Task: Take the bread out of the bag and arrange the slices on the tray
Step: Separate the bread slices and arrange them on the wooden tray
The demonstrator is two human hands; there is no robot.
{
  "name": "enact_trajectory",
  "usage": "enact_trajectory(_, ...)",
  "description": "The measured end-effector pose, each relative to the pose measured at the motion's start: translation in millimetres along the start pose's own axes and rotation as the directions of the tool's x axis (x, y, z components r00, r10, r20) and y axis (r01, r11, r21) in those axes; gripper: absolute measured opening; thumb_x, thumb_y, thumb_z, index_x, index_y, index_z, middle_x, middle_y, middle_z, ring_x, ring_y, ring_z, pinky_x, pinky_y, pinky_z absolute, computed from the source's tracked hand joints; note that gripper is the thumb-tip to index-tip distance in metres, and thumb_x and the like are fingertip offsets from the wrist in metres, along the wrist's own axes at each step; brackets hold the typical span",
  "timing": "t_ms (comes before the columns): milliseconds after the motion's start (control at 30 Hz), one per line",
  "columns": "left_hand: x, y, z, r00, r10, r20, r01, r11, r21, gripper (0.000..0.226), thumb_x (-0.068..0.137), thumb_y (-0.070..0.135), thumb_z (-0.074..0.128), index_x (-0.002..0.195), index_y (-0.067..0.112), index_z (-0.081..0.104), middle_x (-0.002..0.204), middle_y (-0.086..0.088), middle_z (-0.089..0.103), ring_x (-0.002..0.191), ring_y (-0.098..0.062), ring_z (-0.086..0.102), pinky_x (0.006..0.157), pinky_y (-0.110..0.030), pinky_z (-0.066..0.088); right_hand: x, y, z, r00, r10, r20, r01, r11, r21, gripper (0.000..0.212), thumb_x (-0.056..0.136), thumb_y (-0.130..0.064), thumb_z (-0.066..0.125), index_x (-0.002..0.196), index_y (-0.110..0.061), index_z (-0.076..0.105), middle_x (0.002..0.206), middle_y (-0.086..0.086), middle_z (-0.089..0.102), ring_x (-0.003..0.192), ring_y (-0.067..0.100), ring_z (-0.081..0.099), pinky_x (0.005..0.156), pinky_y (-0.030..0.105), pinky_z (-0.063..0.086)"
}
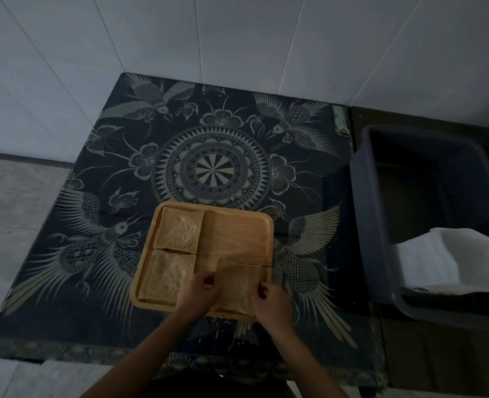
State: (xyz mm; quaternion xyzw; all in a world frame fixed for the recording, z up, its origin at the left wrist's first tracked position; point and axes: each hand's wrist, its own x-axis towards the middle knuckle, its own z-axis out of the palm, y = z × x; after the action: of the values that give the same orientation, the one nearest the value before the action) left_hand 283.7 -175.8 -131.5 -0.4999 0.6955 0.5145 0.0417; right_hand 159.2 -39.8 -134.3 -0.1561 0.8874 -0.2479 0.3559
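Observation:
A square wooden tray (pixel 237 228) lies on the near middle of a dark patterned table. Two bread slices lie flat along its left side: one at the far left corner (pixel 179 232), one at the near left corner (pixel 167 278). A third slice (pixel 237 285) sits at the tray's near right corner. My left hand (pixel 199 294) grips that slice's left edge and my right hand (pixel 269 304) grips its right edge. The tray's far right quarter is bare wood. No bread bag can be made out for certain.
The table (pixel 214 168) carries a black cloth with pale birds and a round medallion. A dark plastic tub (pixel 381 225) stands to the right, with crumpled white material (pixel 450 259) inside it. White tiled walls rise behind the table.

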Motion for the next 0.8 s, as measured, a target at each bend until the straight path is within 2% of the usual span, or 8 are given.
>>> enact_trajectory(133,-1.8,0.1,1.7,1.000,-0.001,-0.026,0.001,1.000,0.009,0.037,0.089,0.024,0.066,0.125,0.017,0.070,0.115,0.000,0.073,0.098,-0.013,0.067,0.078,-0.026,0.053,1.6,-0.5,-0.3,1.000,0.015,-0.006,-0.015,1.000,-0.009,0.024,0.095,-0.041,0.061,0.089,-0.023,0.076,0.089,-0.007,0.076,0.079,0.010,0.069,0.076,0.036,0.061)
enact_trajectory(267,-3.1,1.5,2.2,0.999,-0.023,-0.048,0.022,1.000,-0.014,0.037,0.089,0.025,0.067,0.125,0.017,0.069,0.114,-0.002,0.073,0.101,-0.018,0.069,0.086,-0.038,0.059,3.4,-3.8,-1.7,0.997,0.068,-0.023,-0.068,0.998,0.010,0.023,0.092,-0.045,0.063,0.102,-0.027,0.075,0.102,-0.009,0.076,0.091,0.011,0.071,0.082,0.032,0.059)
enact_trajectory(433,1.0,2.3,-1.3,0.998,-0.053,-0.027,0.050,0.995,-0.089,0.028,0.088,0.022,0.070,0.116,0.015,0.073,0.100,0.000,0.075,0.091,-0.014,0.071,0.078,-0.034,0.061,7.1,-2.6,-7.8,0.995,0.100,0.030,-0.104,0.984,0.147,0.022,0.089,-0.041,0.069,0.105,-0.026,0.071,0.088,-0.017,0.067,0.087,0.008,0.069,0.084,0.038,0.061)
enact_trajectory(567,10.1,6.0,-8.0,0.995,-0.096,0.023,0.099,0.978,-0.186,0.026,0.089,0.016,0.070,0.115,0.013,0.072,0.098,-0.003,0.074,0.090,-0.019,0.071,0.076,-0.035,0.061,13.7,-4.9,-16.3,0.994,0.097,0.041,-0.104,0.961,0.256,0.024,0.086,-0.039,0.074,0.105,-0.026,0.071,0.092,-0.015,0.071,0.083,0.003,0.068,0.077,0.030,0.059)
enact_trajectory(700,20.9,18.0,-14.9,0.997,-0.062,0.047,0.071,0.972,-0.223,0.022,0.090,0.015,0.070,0.112,0.017,0.071,0.098,-0.001,0.073,0.087,-0.014,0.070,0.066,-0.025,0.054,24.2,-12.8,-26.6,0.997,0.071,0.036,-0.079,0.950,0.303,0.026,0.087,-0.039,0.075,0.108,-0.025,0.070,0.101,-0.009,0.073,0.089,0.004,0.068,0.074,0.025,0.056)
enact_trajectory(800,30.5,30.8,-23.5,0.998,-0.027,0.049,0.037,0.975,-0.219,0.024,0.090,0.020,0.070,0.114,0.020,0.069,0.101,0.002,0.073,0.091,-0.013,0.070,0.073,-0.028,0.055,35.0,-19.9,-36.1,0.997,0.063,0.042,-0.073,0.932,0.354,0.019,0.087,-0.035,0.076,0.102,-0.027,0.069,0.095,-0.011,0.073,0.086,0.003,0.069,0.068,0.022,0.056)
